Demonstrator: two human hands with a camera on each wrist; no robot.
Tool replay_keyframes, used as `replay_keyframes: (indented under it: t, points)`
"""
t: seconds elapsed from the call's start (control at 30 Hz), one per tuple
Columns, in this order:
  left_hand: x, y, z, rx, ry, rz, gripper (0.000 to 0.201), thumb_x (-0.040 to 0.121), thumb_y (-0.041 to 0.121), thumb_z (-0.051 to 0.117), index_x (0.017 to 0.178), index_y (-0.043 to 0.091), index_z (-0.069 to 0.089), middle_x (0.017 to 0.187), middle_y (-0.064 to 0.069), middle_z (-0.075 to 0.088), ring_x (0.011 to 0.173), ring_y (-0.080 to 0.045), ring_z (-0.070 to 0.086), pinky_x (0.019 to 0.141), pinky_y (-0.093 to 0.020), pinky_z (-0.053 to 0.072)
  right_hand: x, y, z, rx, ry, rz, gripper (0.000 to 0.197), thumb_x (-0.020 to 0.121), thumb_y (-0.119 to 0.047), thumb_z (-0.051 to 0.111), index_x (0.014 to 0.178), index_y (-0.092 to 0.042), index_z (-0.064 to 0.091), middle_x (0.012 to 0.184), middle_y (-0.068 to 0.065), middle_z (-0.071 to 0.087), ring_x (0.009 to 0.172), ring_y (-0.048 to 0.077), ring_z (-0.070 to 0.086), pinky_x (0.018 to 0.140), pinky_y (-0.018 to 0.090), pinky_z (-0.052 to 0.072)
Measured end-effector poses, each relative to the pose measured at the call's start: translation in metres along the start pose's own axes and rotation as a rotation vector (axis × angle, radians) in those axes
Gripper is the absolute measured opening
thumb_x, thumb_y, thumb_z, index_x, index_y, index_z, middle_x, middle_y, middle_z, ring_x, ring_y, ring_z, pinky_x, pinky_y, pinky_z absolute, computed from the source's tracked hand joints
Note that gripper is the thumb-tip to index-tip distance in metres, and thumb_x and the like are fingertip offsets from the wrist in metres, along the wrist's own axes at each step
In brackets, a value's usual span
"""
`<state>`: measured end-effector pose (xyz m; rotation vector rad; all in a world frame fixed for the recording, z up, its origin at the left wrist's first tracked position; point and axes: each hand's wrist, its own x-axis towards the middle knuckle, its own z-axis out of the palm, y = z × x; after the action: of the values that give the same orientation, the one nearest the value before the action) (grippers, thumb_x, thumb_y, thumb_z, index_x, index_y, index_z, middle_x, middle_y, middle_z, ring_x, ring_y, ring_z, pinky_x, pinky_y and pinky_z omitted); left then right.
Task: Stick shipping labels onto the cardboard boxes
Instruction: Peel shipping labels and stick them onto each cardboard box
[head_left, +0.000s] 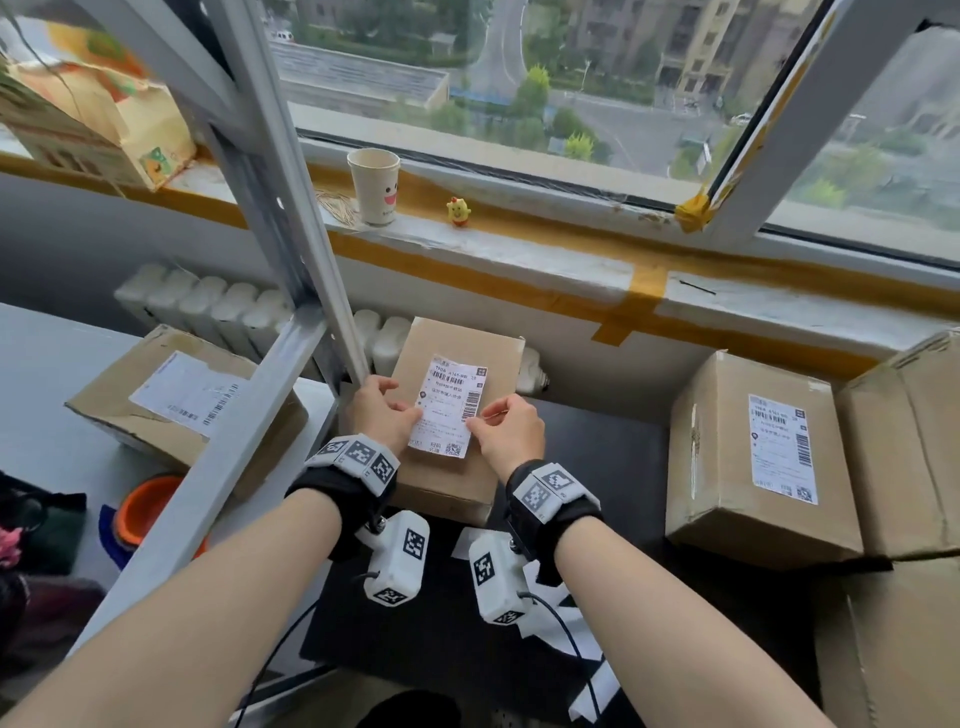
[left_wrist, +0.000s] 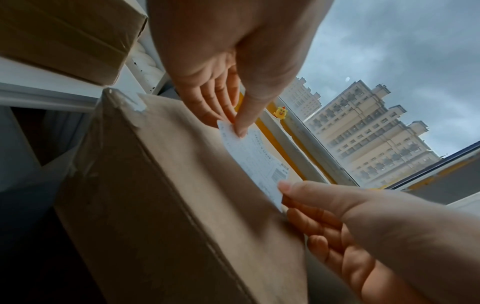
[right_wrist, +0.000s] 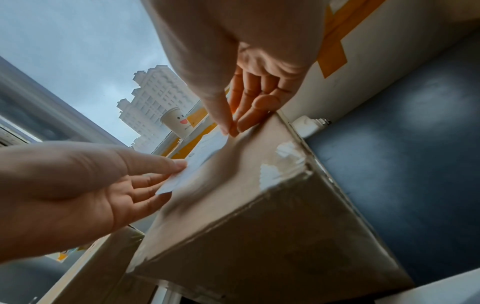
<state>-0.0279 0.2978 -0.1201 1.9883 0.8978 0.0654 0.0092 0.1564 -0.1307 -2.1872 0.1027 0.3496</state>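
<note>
A plain cardboard box (head_left: 457, 478) (left_wrist: 168, 195) (right_wrist: 246, 195) stands on the black table in front of me. Over its top lies a white shipping label (head_left: 451, 405) (left_wrist: 254, 158) (right_wrist: 205, 152), printed side up. My left hand (head_left: 418, 413) (left_wrist: 239, 127) (right_wrist: 176, 166) pinches the label's left edge between thumb and fingers. My right hand (head_left: 475, 423) (left_wrist: 285, 191) (right_wrist: 231, 127) pinches its right edge the same way. Whether the label touches the cardboard I cannot tell.
A labelled box (head_left: 758, 452) sits to the right, with bigger boxes (head_left: 904, 467) beyond it. Another labelled box (head_left: 182, 405) lies on the white shelf at left, behind a slanted metal upright (head_left: 291, 260). Paper cup (head_left: 374, 187) and yellow toy (head_left: 458, 211) stand on the sill. White paper scraps (head_left: 550, 597) lie near me.
</note>
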Motion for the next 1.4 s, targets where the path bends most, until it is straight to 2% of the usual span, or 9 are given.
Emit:
replay_keyframes:
  t: [0.3, 0.7, 0.8, 0.87, 0.93, 1.0, 1.13, 1.27, 1.4]
  points:
    - [0.006, -0.009, 0.006, -0.003, 0.012, 0.018, 0.039, 0.077, 0.010, 0.074, 0.110, 0.012, 0.053, 0.080, -0.001, 0.064, 0.078, -0.017, 0.061, 0.070, -0.025, 0.042, -0.004, -0.002, 0.004, -0.100, 0.043, -0.015, 0.009, 0.081, -0.021, 0.065, 0.084, -0.019, 0.057, 0.084, -0.004, 0.061, 0.086, 0.019, 0.058, 0.071, 0.024, 0.038]
    - [0.009, -0.013, 0.002, 0.137, 0.003, 0.101, 0.033, 0.072, 0.016, 0.077, 0.099, 0.014, 0.058, 0.080, 0.000, 0.064, 0.086, -0.022, 0.064, 0.076, -0.030, 0.049, -0.005, -0.007, 0.003, -0.334, 0.022, -0.079, 0.014, 0.086, -0.022, 0.057, 0.097, -0.015, 0.056, 0.102, 0.006, 0.065, 0.097, 0.028, 0.060, 0.079, 0.034, 0.047]
    - [0.006, -0.022, -0.002, 0.176, 0.007, 0.110, 0.040, 0.069, 0.024, 0.081, 0.100, 0.014, 0.059, 0.093, -0.003, 0.062, 0.093, -0.023, 0.060, 0.084, -0.035, 0.050, -0.001, -0.001, 0.001, -0.501, -0.034, -0.324, 0.032, 0.090, -0.029, 0.056, 0.118, -0.014, 0.054, 0.124, 0.005, 0.057, 0.117, 0.023, 0.050, 0.096, 0.035, 0.041]
    - [0.003, -0.030, -0.004, 0.210, 0.053, 0.137, 0.045, 0.066, 0.028, 0.082, 0.102, 0.013, 0.061, 0.106, -0.009, 0.059, 0.103, -0.026, 0.055, 0.090, -0.037, 0.046, 0.001, 0.001, 0.002, -0.628, -0.197, -0.464, 0.051, 0.095, -0.036, 0.048, 0.140, -0.014, 0.039, 0.149, 0.005, 0.038, 0.138, 0.021, 0.031, 0.112, 0.035, 0.025]
    - [0.000, -0.036, -0.006, 0.212, 0.092, 0.151, 0.052, 0.064, 0.030, 0.083, 0.108, 0.013, 0.061, 0.114, -0.012, 0.054, 0.111, -0.028, 0.050, 0.096, -0.036, 0.042, 0.004, 0.003, 0.003, -0.758, -0.361, -0.512, 0.059, 0.098, -0.041, 0.037, 0.149, -0.015, 0.020, 0.159, 0.001, 0.014, 0.147, 0.016, 0.010, 0.119, 0.034, 0.008]
    - [-0.001, -0.041, -0.007, 0.170, 0.068, 0.122, 0.061, 0.063, 0.029, 0.084, 0.117, 0.013, 0.058, 0.120, -0.011, 0.055, 0.114, -0.027, 0.050, 0.099, -0.034, 0.040, 0.010, 0.005, 0.001, -0.836, -0.422, -0.503, 0.061, 0.100, -0.042, 0.030, 0.151, -0.016, 0.008, 0.160, -0.001, 0.003, 0.148, 0.014, 0.002, 0.120, 0.033, 0.001]
    - [0.003, -0.051, -0.009, -0.003, -0.078, 0.039, 0.074, 0.064, 0.026, 0.084, 0.130, 0.013, 0.054, 0.126, -0.007, 0.061, 0.112, -0.023, 0.059, 0.101, -0.037, 0.045, 0.025, 0.003, -0.007, -0.830, -0.390, -0.428, 0.062, 0.101, -0.040, 0.026, 0.151, -0.012, 0.003, 0.160, 0.004, -0.001, 0.148, 0.016, 0.001, 0.119, 0.031, 0.000]
    - [0.006, -0.054, -0.015, -0.214, -0.235, -0.004, 0.071, 0.073, 0.007, 0.077, 0.137, 0.005, 0.045, 0.132, -0.012, 0.057, 0.117, -0.022, 0.057, 0.105, -0.030, 0.041, 0.032, -0.004, -0.003, -0.816, -0.382, -0.403, 0.062, 0.101, -0.037, 0.026, 0.150, -0.008, 0.001, 0.160, 0.006, -0.003, 0.148, 0.018, -0.001, 0.119, 0.030, -0.001]
    - [0.009, -0.055, -0.019, -0.285, -0.293, -0.040, 0.066, 0.081, -0.004, 0.066, 0.141, 0.001, 0.036, 0.140, -0.013, 0.048, 0.124, -0.018, 0.050, 0.103, -0.022, 0.036, 0.040, -0.021, 0.014, -0.820, -0.471, -0.449, 0.060, 0.102, -0.034, 0.026, 0.151, -0.010, 0.000, 0.160, 0.005, -0.006, 0.148, 0.018, -0.002, 0.118, 0.031, -0.001]
